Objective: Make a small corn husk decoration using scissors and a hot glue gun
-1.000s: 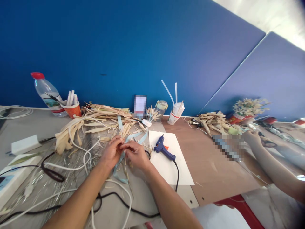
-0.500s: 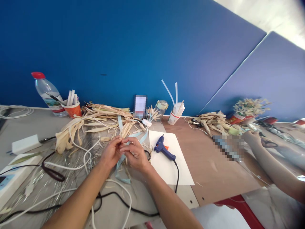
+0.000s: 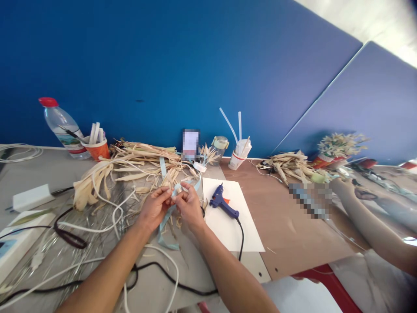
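My left hand (image 3: 157, 204) and my right hand (image 3: 189, 206) meet over the front of the husk pile, fingertips pinched close together. A curl of pale blue tape (image 3: 177, 189) shows between them, gripped by my right fingers. Whatever sits in my left pinch is tiny and mostly hidden by the fingers. More pale blue tape hangs below the hands to the table. Just behind lie dried corn husks (image 3: 143, 152), some loose, some bundled. To the right, a blue glue gun (image 3: 224, 201) rests on a white sheet of paper (image 3: 249, 232).
White and black cords cross the table, with a power strip (image 3: 19, 234) at left. Along the blue partition stand a bottle (image 3: 63, 126), an orange cup (image 3: 98, 151), a phone (image 3: 190, 144), a jar (image 3: 220, 150) and a cup with sticks (image 3: 236, 161). Another person's arm (image 3: 368, 221) is at right.
My right hand has turned and its fingers have closed in near the left. The curl of pale blue tape now shows between my fingertips. The glue gun stays put.
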A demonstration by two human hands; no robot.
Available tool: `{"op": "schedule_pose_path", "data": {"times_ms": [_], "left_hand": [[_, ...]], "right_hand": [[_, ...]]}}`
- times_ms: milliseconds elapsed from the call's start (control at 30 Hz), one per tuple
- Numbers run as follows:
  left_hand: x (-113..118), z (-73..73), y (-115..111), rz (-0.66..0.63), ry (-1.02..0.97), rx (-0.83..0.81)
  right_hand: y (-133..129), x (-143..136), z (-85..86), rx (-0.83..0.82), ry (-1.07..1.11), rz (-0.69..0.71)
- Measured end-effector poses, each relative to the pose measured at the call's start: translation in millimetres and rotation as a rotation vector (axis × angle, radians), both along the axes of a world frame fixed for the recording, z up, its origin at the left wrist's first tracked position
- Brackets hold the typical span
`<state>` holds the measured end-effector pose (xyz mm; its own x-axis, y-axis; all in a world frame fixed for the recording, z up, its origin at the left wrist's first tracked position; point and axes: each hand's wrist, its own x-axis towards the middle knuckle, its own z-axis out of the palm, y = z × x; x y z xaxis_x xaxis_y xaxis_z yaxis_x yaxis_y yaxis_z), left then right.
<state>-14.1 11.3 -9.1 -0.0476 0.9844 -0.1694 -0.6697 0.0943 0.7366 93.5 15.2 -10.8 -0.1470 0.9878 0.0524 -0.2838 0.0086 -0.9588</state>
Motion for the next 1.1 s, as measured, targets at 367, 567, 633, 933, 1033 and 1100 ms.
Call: {"op": "schedule_pose_path", "data": {"times_ms": [367, 567, 633, 933, 1033, 1100], "left_hand": [[-0.6, 2.6, -1.5, -0.099, -0.068, -0.001], [-1.6, 0.4, -0.9, -0.113, -0.086, 0.003], [-1.5, 0.0, -1.1, -0.122, -0.085, 0.008], [-2.2, -3.8, -1.3, -0.132, -0.049, 0.008], [-2.0, -1.7, -2.1, -0.138, -0.024, -0.003], [-1.3, 0.3, -2.5, -0.128, -0.014, -0.009]], "right_hand": [[0.1, 1.3, -1.9, 0.021, 0.000, 0.016], [0.0, 1.7, -1.6, 0.055, 0.021, 0.030], [0.1, 1.8, -0.8, 0.057, 0.021, 0.018], [1.9, 1.5, -3.1, 0.009, -0.013, 0.000], [2.2, 1.4, -5.6, -0.018, -0.066, 0.018], [1.5, 1.9, -5.9, -0.025, -0.114, 0.033]]}}
